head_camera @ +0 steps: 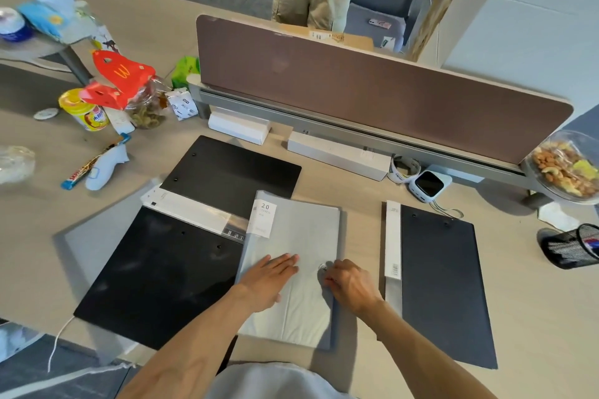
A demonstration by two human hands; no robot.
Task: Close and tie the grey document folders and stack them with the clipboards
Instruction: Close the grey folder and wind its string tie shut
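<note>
A closed grey document folder (301,236) lies in the middle of the desk, a white "20" label at its top left. My left hand (269,278) rests flat on its cover, fingers together. My right hand (351,285) pinches at the round button and string closure (323,268) near the folder's right edge. A black clipboard (162,272) lies to the left, partly over another grey folder (81,246). A second black clipboard (233,168) lies behind it. To the right lies a third dark clipboard (444,282) with a white label strip.
A brown divider screen (372,91) runs along the far desk edge, white boxes (337,155) at its foot. Snacks and a red carton (120,78) crowd the left. A mesh pen cup (573,246) and a nut bowl (567,168) stand at right. People are beyond the screen.
</note>
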